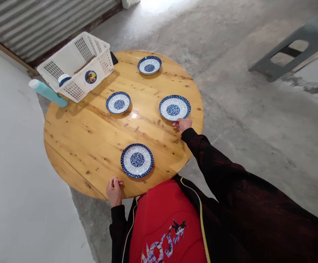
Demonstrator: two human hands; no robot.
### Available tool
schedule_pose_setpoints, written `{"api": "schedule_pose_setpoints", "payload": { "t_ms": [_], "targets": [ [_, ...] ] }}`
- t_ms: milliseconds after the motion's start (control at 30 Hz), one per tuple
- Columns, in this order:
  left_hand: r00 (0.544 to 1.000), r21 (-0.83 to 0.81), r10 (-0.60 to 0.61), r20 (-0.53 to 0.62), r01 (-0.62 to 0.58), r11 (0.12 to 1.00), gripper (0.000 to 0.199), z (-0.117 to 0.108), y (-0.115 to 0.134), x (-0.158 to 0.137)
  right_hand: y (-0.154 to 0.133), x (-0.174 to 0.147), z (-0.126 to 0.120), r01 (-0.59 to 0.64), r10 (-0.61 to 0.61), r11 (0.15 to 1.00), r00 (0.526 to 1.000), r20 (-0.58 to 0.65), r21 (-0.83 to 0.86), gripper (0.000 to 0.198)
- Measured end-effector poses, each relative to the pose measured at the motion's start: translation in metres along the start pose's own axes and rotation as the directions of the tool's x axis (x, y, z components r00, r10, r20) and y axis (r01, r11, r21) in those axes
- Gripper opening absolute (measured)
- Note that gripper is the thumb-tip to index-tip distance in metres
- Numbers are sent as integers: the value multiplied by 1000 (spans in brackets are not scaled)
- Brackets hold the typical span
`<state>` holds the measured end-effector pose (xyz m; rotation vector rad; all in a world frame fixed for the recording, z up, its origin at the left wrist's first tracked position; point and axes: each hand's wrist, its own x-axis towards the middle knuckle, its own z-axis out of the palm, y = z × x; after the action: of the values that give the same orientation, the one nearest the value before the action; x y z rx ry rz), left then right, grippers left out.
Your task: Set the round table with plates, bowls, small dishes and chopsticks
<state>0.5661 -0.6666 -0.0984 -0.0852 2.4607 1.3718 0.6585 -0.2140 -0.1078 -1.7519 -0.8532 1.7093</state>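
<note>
The handling of the plates looks well along: 4 blue-and-white plates lie flat and face up on the round wooden worktop (79, 135), none touching another. The right-hand plate (174, 107) seems to be the only one in hand; it lies near the worktop's right edge, with the right hand (183, 125) at its near rim. The fingers there are bent in, and I cannot tell whether they grip the rim or merely touch it. The near plate (137, 160), the middle plate (118, 102) and the far plate (149, 65) are free of any hand, so those 3 appear done for now. The left hand (114, 190) rests near the worktop's front edge, just beside the near plate, its fingers curled in loosely with nothing visible in them. What is left seems to be just the contact at that 1 rim. A white basket (78, 81) at the far left holds a round white-and-blue item (64, 79); whether that belongs to the work is unclear.
</note>
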Motion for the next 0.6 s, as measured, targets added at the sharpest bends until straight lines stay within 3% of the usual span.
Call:
{"api": "schedule_pose_setpoints", "payload": {
  "t_ms": [600],
  "targets": [
    [999,-37,5,50,-3,999,34,9,1,10,-4,-3,2,6,-6,1000,1000,-20,-13,10]
  ]
}}
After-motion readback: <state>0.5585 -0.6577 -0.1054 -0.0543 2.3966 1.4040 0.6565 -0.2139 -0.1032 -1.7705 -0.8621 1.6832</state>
